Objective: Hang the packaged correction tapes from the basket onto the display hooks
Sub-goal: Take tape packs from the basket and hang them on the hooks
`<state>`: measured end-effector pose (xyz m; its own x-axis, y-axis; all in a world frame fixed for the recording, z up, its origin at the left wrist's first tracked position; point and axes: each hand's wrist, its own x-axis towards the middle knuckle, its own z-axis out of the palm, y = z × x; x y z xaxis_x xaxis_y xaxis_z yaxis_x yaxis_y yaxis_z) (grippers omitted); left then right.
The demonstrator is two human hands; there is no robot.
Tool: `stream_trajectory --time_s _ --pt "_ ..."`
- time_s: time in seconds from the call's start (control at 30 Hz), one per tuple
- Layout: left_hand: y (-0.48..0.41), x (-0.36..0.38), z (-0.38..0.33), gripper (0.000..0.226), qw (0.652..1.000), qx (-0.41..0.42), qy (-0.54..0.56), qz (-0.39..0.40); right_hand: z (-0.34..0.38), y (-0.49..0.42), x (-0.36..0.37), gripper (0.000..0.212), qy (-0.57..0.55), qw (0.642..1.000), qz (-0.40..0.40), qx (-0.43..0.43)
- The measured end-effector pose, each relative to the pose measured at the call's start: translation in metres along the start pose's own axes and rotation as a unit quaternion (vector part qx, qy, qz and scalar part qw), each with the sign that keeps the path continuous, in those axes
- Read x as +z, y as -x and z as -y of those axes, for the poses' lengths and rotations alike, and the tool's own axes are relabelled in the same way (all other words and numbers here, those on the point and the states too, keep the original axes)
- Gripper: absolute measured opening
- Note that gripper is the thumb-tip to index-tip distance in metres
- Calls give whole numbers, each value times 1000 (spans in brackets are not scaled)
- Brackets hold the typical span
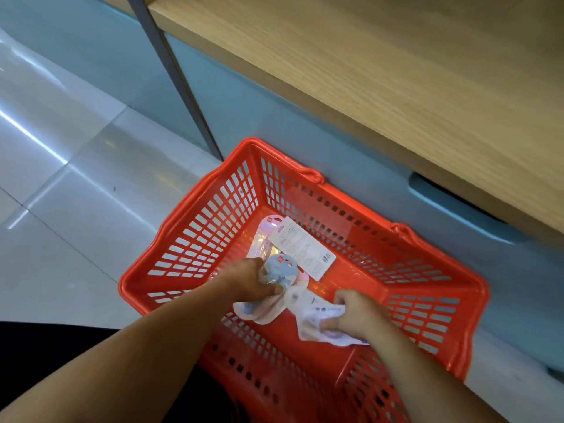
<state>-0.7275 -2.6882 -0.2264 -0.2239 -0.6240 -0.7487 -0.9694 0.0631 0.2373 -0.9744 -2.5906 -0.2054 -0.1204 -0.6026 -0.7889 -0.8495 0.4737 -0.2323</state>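
Observation:
A red plastic basket (195,227) stands on the floor against a pale blue cabinet. Both my hands are down inside it. My left hand (247,279) grips a bunch of packaged correction tapes (279,270), blue and pink, by their upper ends. My right hand (355,314) grips another pale package (317,323) at the basket's near right. Two more packages lie flat on the basket floor beyond my hands: one back side up with a barcode (300,247), one clear and pinkish (261,239) under it. No display hooks are in view.
A wooden shelf board (396,65) juts out overhead on the right, above the blue cabinet (274,123) with a recessed handle (451,199). A dark metal post (174,71) runs down to the floor. Glossy white tiles (61,178) spread to the left.

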Motion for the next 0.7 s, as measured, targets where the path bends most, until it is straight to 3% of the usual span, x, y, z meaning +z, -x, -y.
stream_trajectory --time_s 0.07,0.17,0.3,0.53,0.7 --pt "0 1 -2 65 998 -4 43 33 -6 1 -7 32 -99 994 -38 17" --pt "2 2 -9 67 999 -8 25 28 -9 8 -15 11 -258 958 -121 24" --pt "6 13 -26 69 999 -30 -5 -29 -9 21 -20 8 -406 897 -171 43" --pt "5 39 -44 86 994 -45 102 -15 -13 36 -7 20 -538 822 -182 50" --pt "4 38 -52 92 995 -62 74 -15 -15 42 -10 22 -533 825 -177 61"
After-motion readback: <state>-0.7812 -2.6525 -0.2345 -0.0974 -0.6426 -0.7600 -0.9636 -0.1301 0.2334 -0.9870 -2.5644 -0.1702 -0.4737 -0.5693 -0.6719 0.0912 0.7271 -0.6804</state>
